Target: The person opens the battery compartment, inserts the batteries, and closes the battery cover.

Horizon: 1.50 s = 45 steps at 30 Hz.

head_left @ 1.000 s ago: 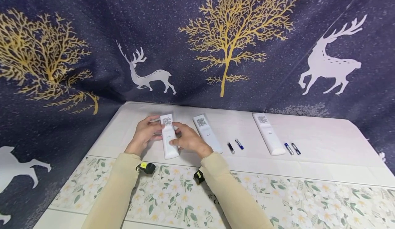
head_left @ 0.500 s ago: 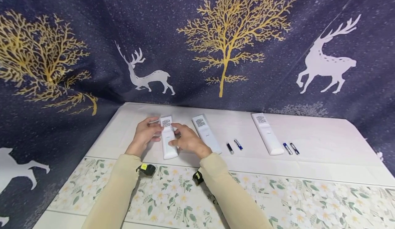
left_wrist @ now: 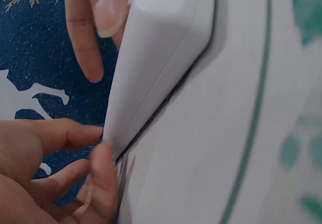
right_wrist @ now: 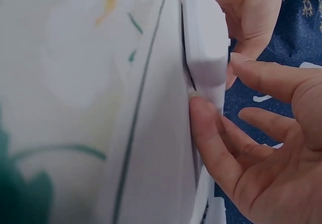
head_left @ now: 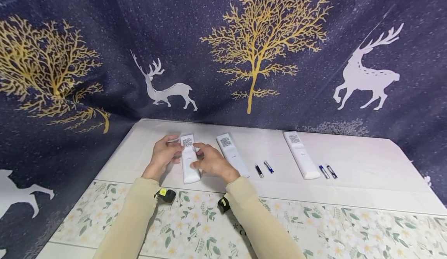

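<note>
On your white table (head_left: 366,166), the leftmost remote (head_left: 191,176) could skid if your hands press unevenly: your left hand (head_left: 163,155) pinches its left edge; your right hand (head_left: 213,160) grips it, thumb on top. With the middle remote (head_left: 234,156) and right remote (head_left: 301,156), that makes three; batteries (head_left: 268,167), four.

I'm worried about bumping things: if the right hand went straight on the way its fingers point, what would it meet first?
The leftmost remote, which the right hand seems to touch. Beyond it, the left hand looks next in line, though depth is hard to judge.
</note>
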Available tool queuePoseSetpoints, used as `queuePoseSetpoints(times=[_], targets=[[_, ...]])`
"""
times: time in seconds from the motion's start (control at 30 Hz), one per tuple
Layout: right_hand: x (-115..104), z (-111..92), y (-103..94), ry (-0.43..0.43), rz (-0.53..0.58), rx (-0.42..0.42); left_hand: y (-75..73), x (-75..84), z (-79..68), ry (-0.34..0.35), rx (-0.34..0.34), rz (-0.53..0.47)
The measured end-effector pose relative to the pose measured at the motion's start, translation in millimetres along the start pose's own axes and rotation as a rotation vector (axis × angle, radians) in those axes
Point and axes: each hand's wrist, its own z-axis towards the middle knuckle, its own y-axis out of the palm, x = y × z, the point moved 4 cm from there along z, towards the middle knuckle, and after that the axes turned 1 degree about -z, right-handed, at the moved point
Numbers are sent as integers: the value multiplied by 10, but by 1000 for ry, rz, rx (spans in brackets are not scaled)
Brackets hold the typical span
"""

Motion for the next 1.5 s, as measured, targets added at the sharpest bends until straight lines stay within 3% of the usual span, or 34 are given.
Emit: queuePoseSetpoints(times=[0.2, 0.37, 0.7, 1.0, 1.27, 1.5], targets=[[-49, -34, -108, -41, -55, 45, 58, 117, -33, 53, 45, -61], [-41, -104, -177, -35, -37, 51, 134, 231, -139, 59, 41, -139], [-98, -317, -492, -49, -91, 123, 414, 450, -209, 107, 2, -160], [-169, -516, -797, -66, -115, 189, 702, 577, -263, 102, -12, -155], [-91, -618, -933, -47, -65, 231, 849, 610, -302, 93, -14, -129], [49, -676, -1060, -11, -27, 293, 971, 579, -323, 45, -5, -157]])
